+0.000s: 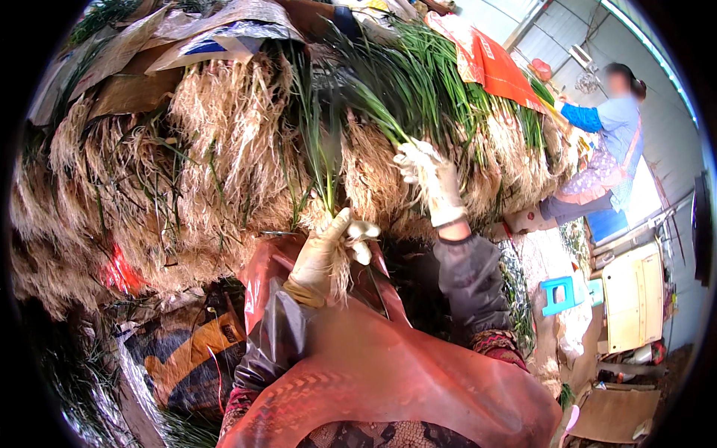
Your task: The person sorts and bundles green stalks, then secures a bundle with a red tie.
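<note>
My left hand (323, 257), in a pale glove, is closed round a small bunch of plants (321, 172). Its narrow green leaves point up and away, and its pale roots dangle below the fingers. To the right, my right hand (432, 183), gloved too, grips a second bunch of green-leaved plants (381, 112) near its root end. Both hands are in front of a large heap of the same plants, whose long, stringy roots (231, 127) hang towards me. More green leaves (433, 67) lie across the heap behind my right hand.
Paper and plastic sheets (216, 33) cover the heap's far left, and an orange-red sack (497, 67) lies over its right part. Another person (616, 142) stands at the right end. A blue stool (559, 295) and a cardboard box (616, 411) are on the floor at right.
</note>
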Tool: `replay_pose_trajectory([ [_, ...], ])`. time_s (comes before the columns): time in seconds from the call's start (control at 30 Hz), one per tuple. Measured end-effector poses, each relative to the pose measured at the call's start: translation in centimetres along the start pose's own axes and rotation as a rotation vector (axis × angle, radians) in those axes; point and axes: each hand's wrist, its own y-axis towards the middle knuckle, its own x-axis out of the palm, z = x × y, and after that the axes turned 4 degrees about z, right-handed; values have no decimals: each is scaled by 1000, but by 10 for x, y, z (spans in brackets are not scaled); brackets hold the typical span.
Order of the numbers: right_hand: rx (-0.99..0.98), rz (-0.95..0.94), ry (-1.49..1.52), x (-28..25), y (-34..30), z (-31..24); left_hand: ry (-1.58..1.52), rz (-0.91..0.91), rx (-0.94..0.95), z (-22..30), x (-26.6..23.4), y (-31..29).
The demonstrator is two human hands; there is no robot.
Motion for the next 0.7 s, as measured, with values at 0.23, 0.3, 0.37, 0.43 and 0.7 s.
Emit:
replay_pose_trajectory([
  [0.23, 101, -319, 41, 10, -91, 30, -89, 15, -187, -32, -11, 20],
  [0.3, 74, -242, 102, 16, -94, 17, -135, 53, -186, -31, -12, 18],
  [0.37, 73, -173, 141, 9, -77, 24, -146, 108, -154, -29, 0, 12],
  [0.43, -8, -227, 68, 16, -67, 11, -157, 20, -191, -26, 0, 8],
  [0.7, -192, 266, -636, -22, -12, -18, -356, -195, -178, -32, -12, 1],
])
